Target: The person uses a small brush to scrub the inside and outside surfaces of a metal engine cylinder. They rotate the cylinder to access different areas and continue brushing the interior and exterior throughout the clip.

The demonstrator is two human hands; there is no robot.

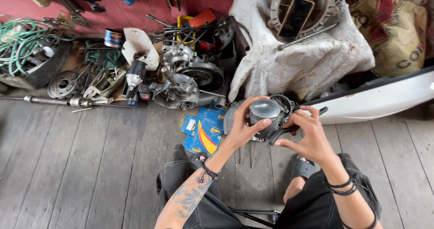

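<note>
Green hose (20, 41) is coiled at the far left, beside a small blue-labelled tin (113, 37) and a heap of grey engine casings (181, 82). Flat blue card packages (204, 130) with yellow and red swirls are laid on the grey floor planks (90, 165), just left of the hands. A rounded grey metal motor part (267, 116) is held above the planks at the middle, clasped between both hands: the left hand (240, 128) is closed around its left side, the right hand (309, 136) is gripped on its right edge. Farther right, a dark phone (295, 18) is propped on a dirty white cloth (307, 61), and a yellow-and-red printed sack (395, 30) is seen at the far right.
</note>
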